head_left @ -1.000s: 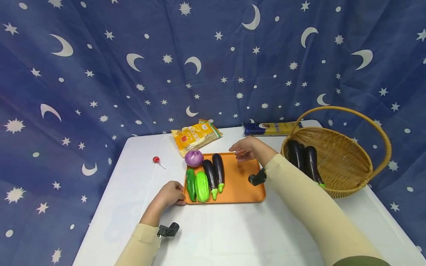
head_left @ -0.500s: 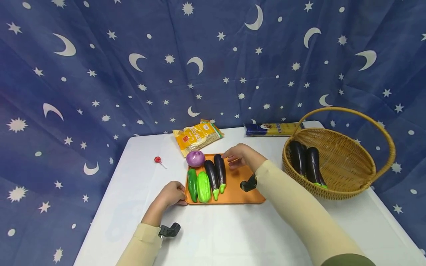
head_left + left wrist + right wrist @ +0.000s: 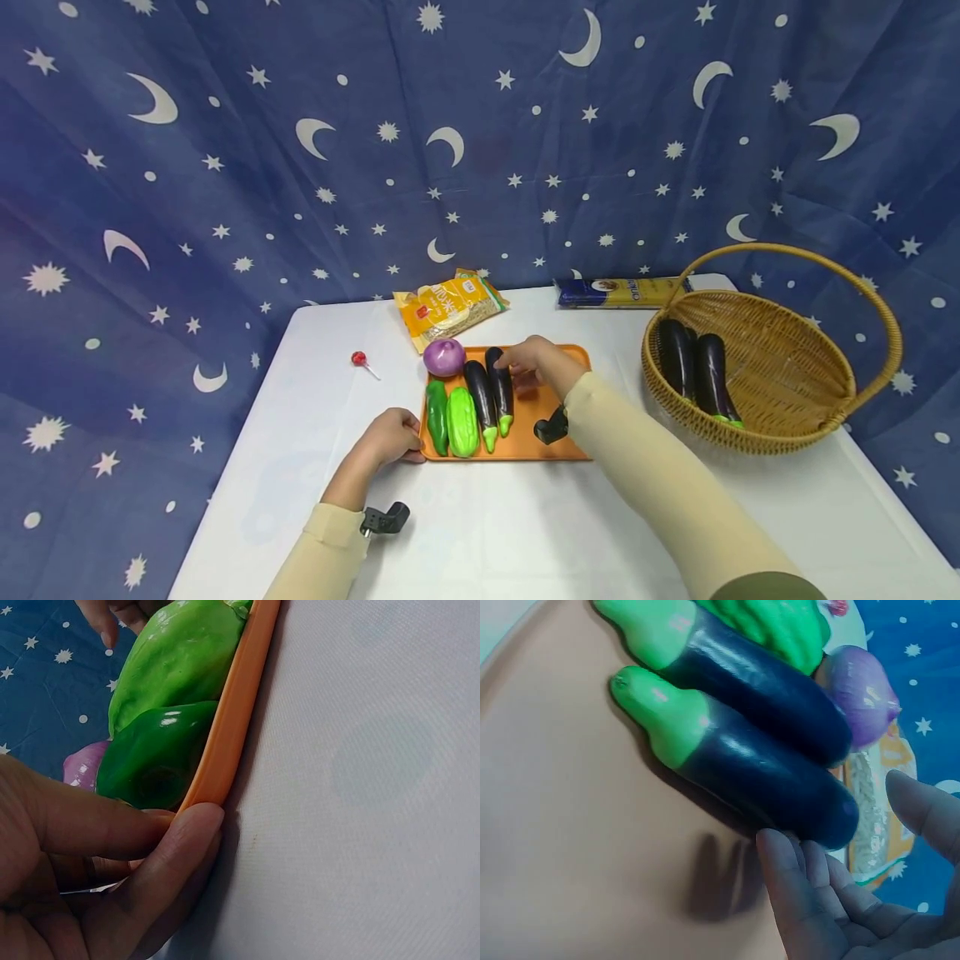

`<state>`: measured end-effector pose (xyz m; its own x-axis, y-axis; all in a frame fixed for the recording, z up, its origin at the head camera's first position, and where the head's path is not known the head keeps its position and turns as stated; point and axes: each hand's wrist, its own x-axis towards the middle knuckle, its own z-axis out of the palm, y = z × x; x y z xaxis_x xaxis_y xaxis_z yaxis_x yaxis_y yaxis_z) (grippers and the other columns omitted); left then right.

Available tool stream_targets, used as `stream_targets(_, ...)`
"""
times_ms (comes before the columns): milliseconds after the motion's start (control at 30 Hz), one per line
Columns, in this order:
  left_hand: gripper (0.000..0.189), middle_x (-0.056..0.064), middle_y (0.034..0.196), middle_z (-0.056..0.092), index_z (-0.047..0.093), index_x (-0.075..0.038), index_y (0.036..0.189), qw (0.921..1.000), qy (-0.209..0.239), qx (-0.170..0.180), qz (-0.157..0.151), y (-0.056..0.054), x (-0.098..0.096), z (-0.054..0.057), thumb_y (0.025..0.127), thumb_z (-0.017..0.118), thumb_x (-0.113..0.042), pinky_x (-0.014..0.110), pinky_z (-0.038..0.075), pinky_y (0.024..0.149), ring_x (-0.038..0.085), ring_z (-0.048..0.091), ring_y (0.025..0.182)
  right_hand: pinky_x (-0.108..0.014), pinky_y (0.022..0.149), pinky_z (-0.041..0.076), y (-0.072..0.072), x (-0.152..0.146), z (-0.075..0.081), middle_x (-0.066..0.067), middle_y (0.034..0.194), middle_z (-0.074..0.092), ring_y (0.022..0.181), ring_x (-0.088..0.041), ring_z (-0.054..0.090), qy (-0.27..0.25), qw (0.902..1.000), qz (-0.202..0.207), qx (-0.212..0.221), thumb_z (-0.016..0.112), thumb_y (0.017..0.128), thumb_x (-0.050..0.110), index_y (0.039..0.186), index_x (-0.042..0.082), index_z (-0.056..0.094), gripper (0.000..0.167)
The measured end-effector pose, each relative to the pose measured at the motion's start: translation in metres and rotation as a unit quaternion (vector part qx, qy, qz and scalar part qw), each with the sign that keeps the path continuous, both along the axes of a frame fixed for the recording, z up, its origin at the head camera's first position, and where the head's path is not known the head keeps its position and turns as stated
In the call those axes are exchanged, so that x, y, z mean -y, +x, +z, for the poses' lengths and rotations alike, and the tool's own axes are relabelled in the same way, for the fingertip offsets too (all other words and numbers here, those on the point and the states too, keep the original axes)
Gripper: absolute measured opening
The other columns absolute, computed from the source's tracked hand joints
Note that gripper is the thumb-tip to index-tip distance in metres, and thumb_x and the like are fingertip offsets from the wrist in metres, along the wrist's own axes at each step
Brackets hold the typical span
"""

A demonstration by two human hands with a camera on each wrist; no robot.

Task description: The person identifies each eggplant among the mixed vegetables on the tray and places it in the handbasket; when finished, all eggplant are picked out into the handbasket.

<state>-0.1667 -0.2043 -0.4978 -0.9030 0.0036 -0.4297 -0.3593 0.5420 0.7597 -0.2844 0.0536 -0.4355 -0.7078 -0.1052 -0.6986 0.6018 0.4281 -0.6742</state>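
Observation:
My left hand pinches the near left corner of an orange tray; in the left wrist view thumb and forefinger close on its rim. Over the tray, my right hand is at the right-hand eggplant. The right wrist view shows fingertips right at this eggplant's rounded dark end, the thumb spread well away. Left of it lie a second eggplant, a bumpy light green vegetable, a dark green pepper and a purple onion.
At the right stands a wicker basket with a tall handle, holding several eggplants. Behind the tray lie a yellow grain bag and a blue-and-yellow packet. A red lollipop rests on the left. A star-patterned curtain hangs behind the table.
My right hand has moved left across the tray, from its right half to the right-hand eggplant. My left hand has stayed at the tray's corner. The head view has shifted slightly.

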Motion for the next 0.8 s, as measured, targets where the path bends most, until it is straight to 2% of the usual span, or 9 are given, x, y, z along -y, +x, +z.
stream_targets(233,0.020,0.015,0.084,0.061,0.060,0.006,0.100,1.0000,-0.002,0.003,0.001,0.000,-0.001,0.002,0.081,0.064,0.010,0.032,0.060,0.058,0.019,0.068,0.061,-0.041,0.095,0.056,0.002,0.002,-0.014,-0.022,0.126,0.057,0.108,-0.033,0.064,-0.012,0.9999,-0.007,-0.001,0.073,0.091,0.015,0.137,-0.005,0.046,0.057)
stream_targets(433,0.023,0.014,0.086,0.060,0.059,0.006,0.102,1.0000,0.004,0.006,0.007,0.000,-0.002,0.002,0.081,0.065,0.010,0.032,0.061,0.058,0.019,0.068,0.062,-0.044,0.091,0.058,0.005,0.008,-0.022,-0.026,0.128,0.056,0.105,-0.036,0.064,-0.015,0.9992,-0.036,-0.009,0.075,0.089,0.010,0.140,-0.006,0.044,0.061)
stream_targets(567,0.023,0.015,0.086,0.059,0.059,0.007,0.103,0.9999,0.009,0.003,0.006,0.000,-0.002,0.002,0.081,0.065,0.010,0.032,0.061,0.058,0.020,0.068,0.062,-0.044,0.084,0.061,0.006,0.014,-0.026,-0.027,0.126,0.057,0.101,-0.036,0.065,0.000,0.9982,-0.049,-0.032,0.076,0.087,0.009,0.139,-0.007,0.043,0.064)
stream_targets(800,0.023,0.015,0.087,0.060,0.059,0.007,0.104,0.9999,0.007,0.007,0.007,0.000,-0.001,0.002,0.082,0.066,0.010,0.032,0.061,0.059,0.020,0.069,0.063,-0.042,0.075,0.063,0.006,0.018,-0.033,-0.023,0.118,0.062,0.090,-0.031,0.068,0.029,0.9965,-0.050,-0.060,0.078,0.086,0.010,0.134,-0.007,0.050,0.058)
